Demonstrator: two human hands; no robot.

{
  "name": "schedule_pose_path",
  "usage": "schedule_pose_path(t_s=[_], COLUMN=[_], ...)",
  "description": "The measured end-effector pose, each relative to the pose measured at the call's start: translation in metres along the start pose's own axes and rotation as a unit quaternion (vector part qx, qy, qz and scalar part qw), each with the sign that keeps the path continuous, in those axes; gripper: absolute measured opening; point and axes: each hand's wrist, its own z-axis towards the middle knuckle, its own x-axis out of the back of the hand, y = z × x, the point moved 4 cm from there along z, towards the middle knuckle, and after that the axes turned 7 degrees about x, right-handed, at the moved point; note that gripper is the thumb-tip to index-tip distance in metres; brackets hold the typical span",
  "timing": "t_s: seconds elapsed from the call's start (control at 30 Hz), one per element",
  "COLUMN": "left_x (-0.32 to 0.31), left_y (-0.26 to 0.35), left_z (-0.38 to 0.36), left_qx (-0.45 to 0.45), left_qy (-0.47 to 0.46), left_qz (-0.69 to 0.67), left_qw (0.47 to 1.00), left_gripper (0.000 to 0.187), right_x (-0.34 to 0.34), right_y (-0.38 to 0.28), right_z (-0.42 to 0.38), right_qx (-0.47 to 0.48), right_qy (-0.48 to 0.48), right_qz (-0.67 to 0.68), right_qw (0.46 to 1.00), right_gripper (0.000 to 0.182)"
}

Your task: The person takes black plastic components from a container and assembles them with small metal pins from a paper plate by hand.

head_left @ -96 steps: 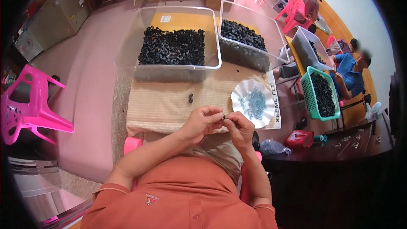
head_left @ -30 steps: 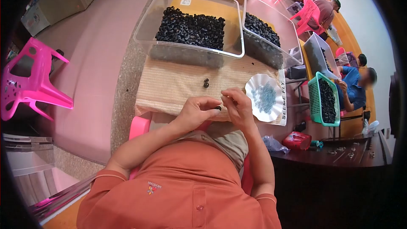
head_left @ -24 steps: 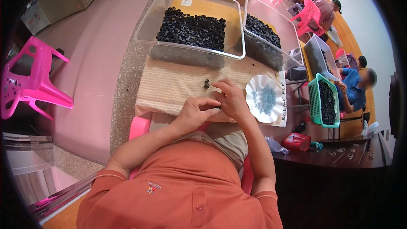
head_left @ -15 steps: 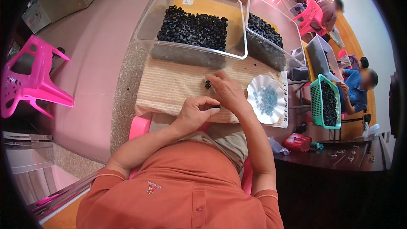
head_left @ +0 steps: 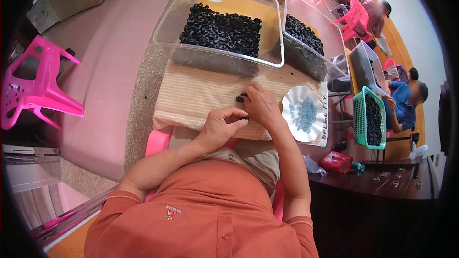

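My left hand [head_left: 221, 126] is closed, thumb and forefinger pinched on a small black part [head_left: 245, 118] that mostly hides behind the fingertips. Just beyond it, my right hand [head_left: 262, 106] curls over the striped cloth [head_left: 191, 91] with its fingers drawn together. A small dark ring-like part [head_left: 240, 99] sits at those right fingertips and looks gripped by them. To the right of my right hand lies a white fluted paper dish [head_left: 319, 124] holding many tiny clear bluish pieces [head_left: 302, 114].
Beyond the cloth stand two clear plastic bins [head_left: 167, 50] [head_left: 334, 62] with heaps of black parts. A green basket [head_left: 358, 117] of black pieces is at the right, beside a person in a blue shirt [head_left: 404, 100]. A pink chair [head_left: 43, 91] stands left.
The view has shifted slightly. The dark part at my right fingertips has moved a little to the right with those fingers; my left hand keeps its pinch.
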Motion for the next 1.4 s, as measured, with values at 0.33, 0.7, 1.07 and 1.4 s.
schedule_pose_path(t_s=[0.33,0.7,1.07,1.4], left_x=[0.006,0.007,0.007,0.006], left_y=[-0.005,-0.008,-0.006,-0.008], left_z=[0.005,0.008,0.008,0.008], left_qx=[-0.017,-0.023,-0.038,-0.007], left_qy=[0.026,0.033,0.019,0.007], left_qz=[-0.009,-0.043,-0.038,-0.025], left_qw=[0.999,0.998,0.998,1.000], left_gripper=[0.021,0.022,0.018,0.015], right_x=[0.018,0.021,0.000,-0.002], right_y=[-0.003,0.003,0.003,-0.013], right_z=[-0.016,-0.035,-0.060,-0.067], right_qx=[0.009,-0.013,-0.093,-0.084], right_qy=[0.091,0.119,0.097,0.130], right_qz=[0.076,0.155,0.327,0.340], right_qw=[0.993,0.981,0.935,0.928], right_gripper=[0.022,0.022,0.022,0.017])
